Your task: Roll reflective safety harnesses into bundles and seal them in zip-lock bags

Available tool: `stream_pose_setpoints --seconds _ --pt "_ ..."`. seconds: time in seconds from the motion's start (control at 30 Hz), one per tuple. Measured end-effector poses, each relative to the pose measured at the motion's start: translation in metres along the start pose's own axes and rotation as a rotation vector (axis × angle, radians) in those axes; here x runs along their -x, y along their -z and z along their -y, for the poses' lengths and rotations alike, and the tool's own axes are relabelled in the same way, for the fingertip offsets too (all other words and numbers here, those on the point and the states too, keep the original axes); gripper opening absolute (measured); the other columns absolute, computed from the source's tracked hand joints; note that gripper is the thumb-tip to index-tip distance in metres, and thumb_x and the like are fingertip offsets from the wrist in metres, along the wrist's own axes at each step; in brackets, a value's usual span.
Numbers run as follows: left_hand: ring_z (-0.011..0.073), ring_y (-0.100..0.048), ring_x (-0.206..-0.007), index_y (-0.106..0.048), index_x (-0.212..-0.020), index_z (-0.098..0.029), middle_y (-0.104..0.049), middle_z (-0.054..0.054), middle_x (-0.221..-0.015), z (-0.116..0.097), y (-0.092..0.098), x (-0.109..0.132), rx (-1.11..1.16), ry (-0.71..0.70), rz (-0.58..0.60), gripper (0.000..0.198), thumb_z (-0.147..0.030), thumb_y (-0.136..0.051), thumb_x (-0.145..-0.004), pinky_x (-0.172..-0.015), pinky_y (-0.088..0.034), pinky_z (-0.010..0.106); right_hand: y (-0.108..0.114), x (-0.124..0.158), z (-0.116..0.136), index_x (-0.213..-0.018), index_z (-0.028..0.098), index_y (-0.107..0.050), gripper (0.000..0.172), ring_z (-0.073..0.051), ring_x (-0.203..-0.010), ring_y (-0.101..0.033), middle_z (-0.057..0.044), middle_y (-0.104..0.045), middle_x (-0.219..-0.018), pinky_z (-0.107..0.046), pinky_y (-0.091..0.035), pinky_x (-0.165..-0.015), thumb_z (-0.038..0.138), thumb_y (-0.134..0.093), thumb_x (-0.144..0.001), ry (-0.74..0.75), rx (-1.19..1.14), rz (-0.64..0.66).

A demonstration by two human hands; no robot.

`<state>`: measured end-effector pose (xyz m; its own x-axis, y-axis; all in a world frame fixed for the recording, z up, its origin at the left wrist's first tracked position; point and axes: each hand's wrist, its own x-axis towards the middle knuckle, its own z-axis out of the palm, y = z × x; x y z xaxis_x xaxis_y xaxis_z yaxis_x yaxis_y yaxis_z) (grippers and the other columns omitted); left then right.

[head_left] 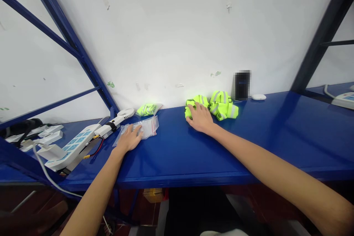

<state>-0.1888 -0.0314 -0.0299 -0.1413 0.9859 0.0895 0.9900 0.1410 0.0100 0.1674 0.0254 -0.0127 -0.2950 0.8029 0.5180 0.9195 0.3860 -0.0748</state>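
My left hand (128, 138) lies palm down on the clear zip bags (149, 126), its fingers spread over the plastic. Farther right, my right hand (201, 118) curls over a bundled neon-yellow reflective vest (203, 100), fingers on top and thumb at its left side. Part of that bundle is hidden under the hand. Beside it, almost touching, sits a second crumpled reflective vest (223, 105) with grey stripes. Behind the bags, a folded neon-yellow piece (147, 109) rests in a clear bag against the wall.
A white handheld fan (125, 113), a power strip (74, 147) and a cable with yellow connectors (96, 150) occupy the left of the blue table (177, 155). A blurred dark box (241, 85) and a white oval case (258, 97) stand back right. Blue frame posts flank both sides.
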Motion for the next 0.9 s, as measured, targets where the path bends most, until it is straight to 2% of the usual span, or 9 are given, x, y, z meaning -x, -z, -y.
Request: stream_pose_setpoints --seconds 0.13,0.2,0.27,0.4,0.53,0.63,0.7,0.83,0.9 --pt "0.0383 -0.015 -0.144 -0.036 -0.145 -0.031 -0.020 0.013 -0.157 0.000 -0.003 0.000 0.026 0.007 0.000 0.062 -0.058 -0.028 -0.090 -0.107 -0.026 0.057 -0.004 0.001 0.001 -0.136 0.017 -0.044 0.052 -0.039 -0.130 -0.034 -0.021 -0.043 -0.137 -0.053 -0.025 -0.105 0.041 -0.043 -0.089 0.027 0.011 -0.026" --pt "0.0420 -0.011 -0.144 -0.038 -0.144 -0.031 -0.021 0.013 -0.157 -0.002 -0.002 0.003 0.034 0.005 -0.087 0.062 -0.059 -0.033 -0.088 -0.106 -0.026 0.059 -0.005 0.001 0.002 -0.137 0.017 -0.044 0.053 -0.039 -0.136 -0.027 -0.020 -0.042 -0.139 -0.054 -0.019 -0.108 0.041 -0.043 -0.089 0.037 0.010 -0.022" --pt "0.0438 -0.011 -0.143 -0.040 -0.143 -0.029 -0.023 0.014 -0.155 -0.005 0.001 0.006 0.047 -0.006 -0.239 0.064 -0.058 -0.039 -0.087 -0.106 -0.025 0.060 -0.004 0.002 0.003 -0.137 0.018 -0.044 0.053 -0.039 -0.139 -0.022 -0.019 -0.040 -0.142 -0.055 -0.016 -0.110 0.040 -0.043 -0.089 0.047 0.005 -0.029" --pt "0.0369 -0.032 -0.134 -0.048 -0.135 -0.019 -0.039 0.017 -0.141 -0.008 0.010 0.009 0.139 -0.015 -0.510 0.056 -0.046 -0.044 -0.086 -0.109 -0.028 0.051 -0.001 0.003 0.007 -0.136 0.019 -0.045 0.050 -0.037 -0.139 -0.023 -0.019 -0.039 -0.143 -0.056 -0.014 -0.110 0.039 -0.044 -0.089 0.076 -0.019 -0.061" --pt "0.0327 -0.048 -0.116 -0.057 -0.122 -0.015 -0.054 0.017 -0.119 -0.003 0.014 0.006 0.218 0.066 -0.636 0.045 -0.038 -0.044 -0.085 -0.103 -0.037 0.047 0.003 0.006 0.011 -0.134 0.018 -0.047 0.049 -0.036 -0.139 -0.025 -0.019 -0.041 -0.142 -0.056 -0.016 -0.111 0.037 -0.046 -0.089 0.117 -0.051 -0.077" --pt "0.0301 -0.056 -0.102 -0.059 -0.112 -0.014 -0.063 0.014 -0.101 0.004 0.013 0.003 0.261 0.154 -0.651 0.037 -0.028 -0.041 -0.083 -0.097 -0.041 0.046 0.009 0.008 0.015 -0.130 0.017 -0.051 0.044 -0.035 -0.138 -0.025 -0.019 -0.043 -0.140 -0.054 -0.017 -0.111 0.031 -0.047 -0.089 0.199 -0.103 -0.139" --pt "0.0308 -0.058 -0.098 -0.059 -0.111 -0.013 -0.065 0.013 -0.095 0.007 0.012 0.002 0.261 0.212 -0.609 0.036 -0.025 -0.040 -0.083 -0.093 -0.043 0.047 0.015 0.010 0.020 -0.129 0.017 -0.053 0.042 -0.032 -0.135 -0.031 -0.017 -0.045 -0.138 -0.050 -0.023 -0.110 0.028 -0.046 -0.089 0.301 -0.177 -0.166" --pt "0.0415 -0.053 -0.107 -0.063 -0.113 -0.012 -0.064 0.019 -0.106 0.007 0.010 0.004 0.180 0.310 -0.459 0.047 -0.042 -0.040 -0.085 -0.089 -0.042 0.056 0.020 0.017 0.036 -0.125 0.018 -0.055 0.037 -0.027 -0.118 -0.047 -0.014 -0.054 -0.126 -0.044 -0.036 -0.101 0.025 -0.045 -0.091 0.506 -0.355 -0.093" --pt "0.0430 -0.051 -0.109 -0.065 -0.111 -0.012 -0.062 0.021 -0.109 0.004 0.010 0.006 0.153 0.302 -0.421 0.049 -0.045 -0.040 -0.085 -0.089 -0.041 0.056 0.018 0.021 0.041 -0.122 0.019 -0.057 0.033 -0.026 -0.110 -0.052 -0.013 -0.057 -0.121 -0.043 -0.039 -0.096 0.024 -0.046 -0.091 0.571 -0.410 -0.022"
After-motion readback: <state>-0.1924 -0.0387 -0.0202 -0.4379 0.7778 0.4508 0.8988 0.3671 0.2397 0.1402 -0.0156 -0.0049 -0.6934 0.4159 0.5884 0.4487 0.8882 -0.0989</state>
